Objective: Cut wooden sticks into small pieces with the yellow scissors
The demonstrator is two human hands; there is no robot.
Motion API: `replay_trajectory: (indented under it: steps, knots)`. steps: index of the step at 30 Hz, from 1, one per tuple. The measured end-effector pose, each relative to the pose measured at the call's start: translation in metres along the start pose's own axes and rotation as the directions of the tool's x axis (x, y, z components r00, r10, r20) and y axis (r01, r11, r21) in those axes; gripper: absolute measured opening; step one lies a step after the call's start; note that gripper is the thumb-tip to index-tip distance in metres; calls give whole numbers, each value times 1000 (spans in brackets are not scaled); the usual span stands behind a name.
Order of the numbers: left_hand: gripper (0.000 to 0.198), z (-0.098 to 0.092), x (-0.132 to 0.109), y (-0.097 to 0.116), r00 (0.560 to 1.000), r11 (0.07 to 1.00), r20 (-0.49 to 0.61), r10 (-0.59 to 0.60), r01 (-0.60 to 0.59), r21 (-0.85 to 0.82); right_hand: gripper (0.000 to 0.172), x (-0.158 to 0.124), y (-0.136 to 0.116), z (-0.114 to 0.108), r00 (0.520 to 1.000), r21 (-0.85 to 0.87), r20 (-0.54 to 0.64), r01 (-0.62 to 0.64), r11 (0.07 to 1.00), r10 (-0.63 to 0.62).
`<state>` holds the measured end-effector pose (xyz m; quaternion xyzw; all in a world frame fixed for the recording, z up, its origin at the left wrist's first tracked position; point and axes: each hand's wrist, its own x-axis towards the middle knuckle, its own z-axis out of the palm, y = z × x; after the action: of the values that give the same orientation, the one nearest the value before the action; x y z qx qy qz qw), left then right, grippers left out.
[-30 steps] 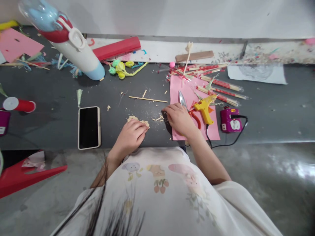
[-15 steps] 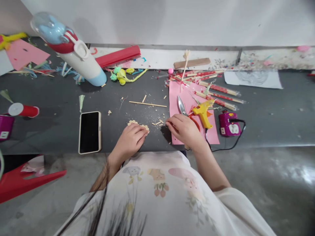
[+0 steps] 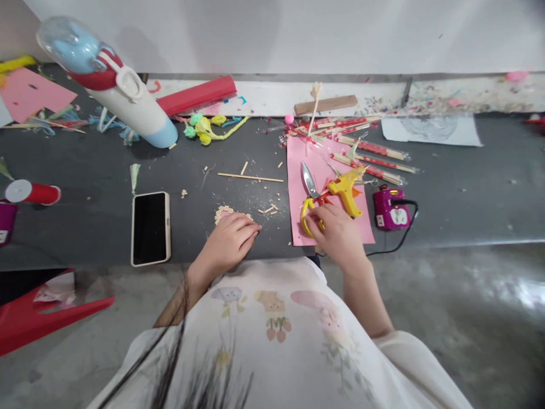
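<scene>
My left hand (image 3: 232, 236) lies on the grey table with its fingers stretched out flat. Under them is a small pink piece edged with tiny pale wooden bits (image 3: 222, 213), mostly covered by the hand. My right hand (image 3: 338, 236) is over the pink paper, its fingers curled at the handles of the scissors (image 3: 305, 218), which have one yellow loop and silver blades. The fingers hide part of the handles. Right beside it lies a yellow glue gun (image 3: 348, 190). Between the hands are several short cut stick pieces (image 3: 270, 209).
A thin stick (image 3: 251, 177) lies ahead. To the left are a phone (image 3: 150, 228), a red thread spool (image 3: 34, 193) and a tall bottle (image 3: 128, 102). Packed sticks (image 3: 370, 149) lie behind the pink paper (image 3: 298, 187); a purple power socket (image 3: 389, 210) with a cable is on the right.
My right hand has moved right, from beside the cut stick pieces onto the scissors' handles, uncovering the yellow loop. My left hand stays over the pink piece. The view has shifted slightly.
</scene>
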<state>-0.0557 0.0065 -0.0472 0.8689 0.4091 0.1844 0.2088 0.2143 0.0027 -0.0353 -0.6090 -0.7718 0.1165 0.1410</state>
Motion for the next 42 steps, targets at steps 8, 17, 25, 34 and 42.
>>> replay_trajectory:
  steps: [8, 17, 25, 34, 42]
  knots:
    - [26, 10, 0, 13, 997, 997, 21, 71, -70, -21, 32, -11, 19, 7, 947, -127, 7, -319, 939, 322]
    - [28, 17, -10, 35, 993, 995, 73, 88, -85, -48, 32, -6, 12, 24, 963, -138, -46, -268, 954, 264]
    - [29, 22, -23, 42, 993, 995, 94, 70, -63, -79, 26, -2, 18, 33, 958, -125, -91, -283, 951, 273]
    - [29, 23, -26, 44, 993, 996, 95, 71, -65, -64, 45, 4, 15, 31, 927, -45, -88, -368, 929, 364]
    - [32, 22, -23, 43, 992, 995, 99, 74, -68, -68, 45, -1, 16, 29, 933, 111, -122, -325, 939, 338]
